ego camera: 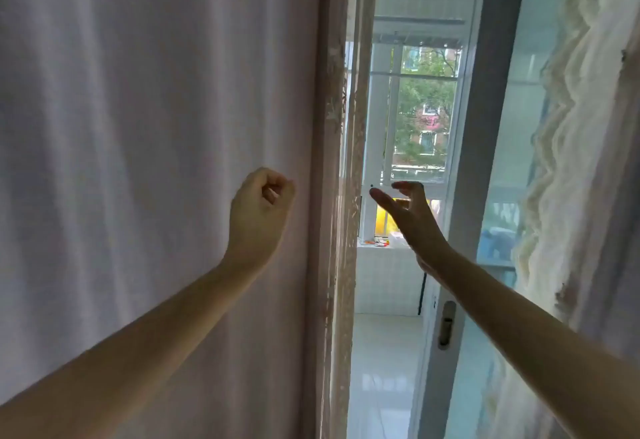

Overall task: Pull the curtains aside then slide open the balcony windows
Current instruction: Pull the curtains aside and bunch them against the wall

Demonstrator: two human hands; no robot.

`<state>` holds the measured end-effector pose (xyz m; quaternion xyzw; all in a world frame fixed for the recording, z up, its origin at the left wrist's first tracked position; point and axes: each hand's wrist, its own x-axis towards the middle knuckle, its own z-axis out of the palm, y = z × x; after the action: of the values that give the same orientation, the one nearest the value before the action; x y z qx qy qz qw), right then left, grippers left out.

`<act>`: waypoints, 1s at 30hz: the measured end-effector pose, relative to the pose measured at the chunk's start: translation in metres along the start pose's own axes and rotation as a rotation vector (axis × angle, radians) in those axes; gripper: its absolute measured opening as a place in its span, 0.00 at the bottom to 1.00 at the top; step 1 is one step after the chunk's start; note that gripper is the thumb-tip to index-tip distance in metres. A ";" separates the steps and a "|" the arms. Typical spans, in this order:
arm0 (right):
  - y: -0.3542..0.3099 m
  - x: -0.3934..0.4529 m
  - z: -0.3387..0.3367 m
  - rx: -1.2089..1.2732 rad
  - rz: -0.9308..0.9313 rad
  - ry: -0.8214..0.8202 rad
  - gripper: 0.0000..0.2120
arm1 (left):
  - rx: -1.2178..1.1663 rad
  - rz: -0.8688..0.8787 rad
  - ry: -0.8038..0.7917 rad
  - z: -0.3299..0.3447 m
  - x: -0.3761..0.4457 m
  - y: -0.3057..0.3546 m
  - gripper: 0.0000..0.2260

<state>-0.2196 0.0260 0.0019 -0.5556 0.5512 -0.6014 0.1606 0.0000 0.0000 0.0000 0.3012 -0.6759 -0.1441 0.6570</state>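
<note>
Pale pink curtain [156, 161] fills the left half, top and bottom cut off by the frame; its lace-trimmed edge [341, 231] hangs at centre. Left hand [259, 206] is clenched in a loose fist against the curtain near that edge; cannot tell if any fabric is pinched inside, the fingers curl away from view. Right hand [410, 217] is spread, fingers apart, gripping nothing, raised in the gap between curtain edge and sliding window frame [485, 161]. Its palm side is hidden and backlit, dark. Frame is tilted in the wide view, with a metal latch [446, 324] low on it, partly behind the right forearm. Glass pane [512, 127] to the right looks frosted, things behind it blurred. Ruffled cream curtain [581, 127] at far right, cut off. Through the gap: balcony floor [381, 369], far windows [422, 109], small items on the sill too blurred to name.
</note>
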 end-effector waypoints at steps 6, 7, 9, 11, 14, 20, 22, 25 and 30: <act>-0.006 0.052 0.061 0.101 0.035 -0.258 0.59 | 0.176 -0.126 -0.055 -0.019 -0.011 -0.025 0.31; -0.011 0.057 0.075 0.165 0.053 -0.278 0.62 | 0.225 -0.191 -0.123 -0.023 -0.011 -0.027 0.39; -0.018 0.062 0.101 0.250 0.063 -0.282 0.66 | 0.317 -0.328 -0.246 -0.029 -0.012 -0.027 0.52; -0.028 0.060 0.122 0.316 0.048 -0.281 0.61 | 0.404 -0.416 -0.304 -0.031 -0.010 -0.031 0.59; -0.053 0.051 0.152 0.376 0.052 -0.324 0.54 | 0.559 -0.483 -0.293 -0.027 -0.011 -0.040 0.66; -0.087 0.029 0.203 0.408 0.058 -0.191 0.35 | 0.443 -0.477 0.108 -0.010 -0.011 -0.073 0.55; -0.088 0.034 0.206 0.288 0.020 -0.045 0.31 | 0.394 -0.449 0.167 -0.020 0.003 -0.082 0.37; -0.086 0.042 0.212 0.005 0.016 0.136 0.41 | 0.608 -0.365 0.118 -0.045 0.018 -0.102 0.26; -0.101 0.049 0.267 0.095 0.022 0.094 0.60 | 0.781 -0.110 0.189 -0.094 0.026 -0.124 0.28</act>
<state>0.0325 -0.1087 0.0511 -0.5123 0.5353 -0.6505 0.1672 0.1199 -0.0928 -0.0433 0.5757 -0.5993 0.1171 0.5438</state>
